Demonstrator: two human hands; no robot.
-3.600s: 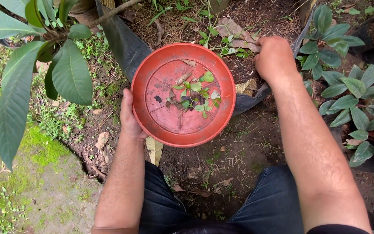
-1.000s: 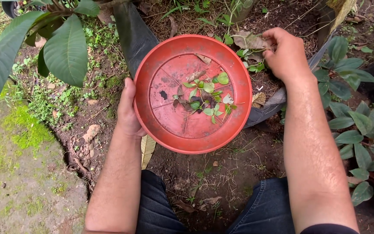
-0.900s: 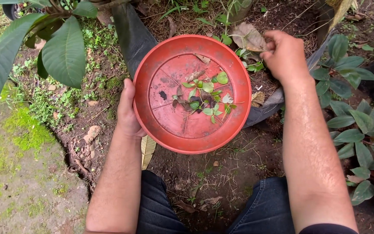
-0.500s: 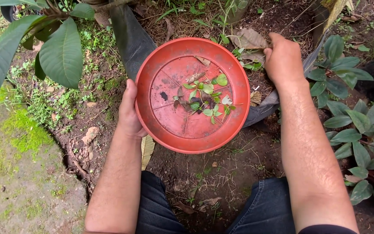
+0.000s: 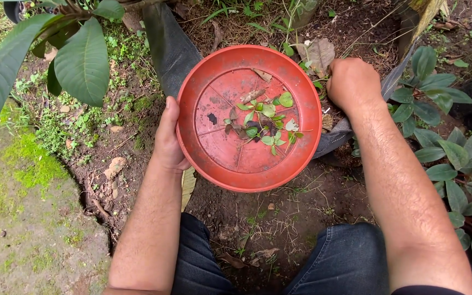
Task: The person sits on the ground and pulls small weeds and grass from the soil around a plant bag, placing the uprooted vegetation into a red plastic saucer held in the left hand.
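From the head view, the right hand [image 5: 353, 83] has dropped from the raised dry brown leaf [image 5: 319, 54] and now sits fisted low beside it; I cannot tell whether it grips anything. The left hand [image 5: 169, 139] clasps the round red plastic saucer [image 5: 248, 117], held level and face-up over bare soil, green clippings [image 5: 266, 121] inside; round, it has no long axis.

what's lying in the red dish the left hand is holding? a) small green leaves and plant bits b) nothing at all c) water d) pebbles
a: the red dish, gripped at its rim by the left hand, has a loose cluster of small green leaves and plant bits near its middle.
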